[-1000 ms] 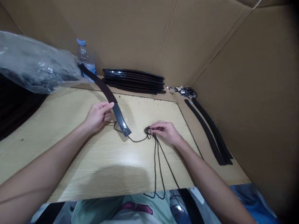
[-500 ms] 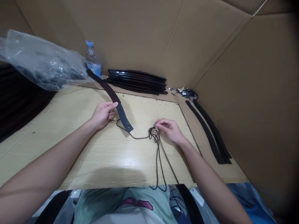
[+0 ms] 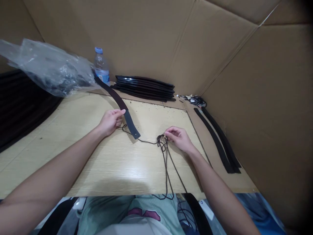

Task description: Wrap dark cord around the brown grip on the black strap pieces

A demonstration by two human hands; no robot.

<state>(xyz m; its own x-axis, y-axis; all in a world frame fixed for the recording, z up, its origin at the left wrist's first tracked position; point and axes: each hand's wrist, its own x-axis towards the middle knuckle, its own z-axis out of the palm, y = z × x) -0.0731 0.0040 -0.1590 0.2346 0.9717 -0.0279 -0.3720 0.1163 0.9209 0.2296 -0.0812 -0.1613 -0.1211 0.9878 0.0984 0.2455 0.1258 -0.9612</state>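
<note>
My left hand (image 3: 110, 121) pinches a long black strap (image 3: 123, 108) near its lower end, which lies on the wooden table (image 3: 117, 166). The strap runs back and left toward a clear plastic bag (image 3: 49, 68). My right hand (image 3: 178, 137) has its fingertips pinched on a tangle of thin black cord (image 3: 161, 141). One strand of the cord runs left to the strap's end, and others trail over the table's front edge.
A stack of black straps (image 3: 145, 87) lies at the back by a water bottle (image 3: 101, 67). Two more straps (image 3: 217, 140) lie on the right, with small bits (image 3: 195, 99) at the corner. Cardboard walls (image 3: 256, 85) enclose the table. Dark material (image 3: 19, 104) fills the left.
The view has shifted slightly. My right hand has kept working at the cord tangle, while my left hand has held the strap in much the same place.
</note>
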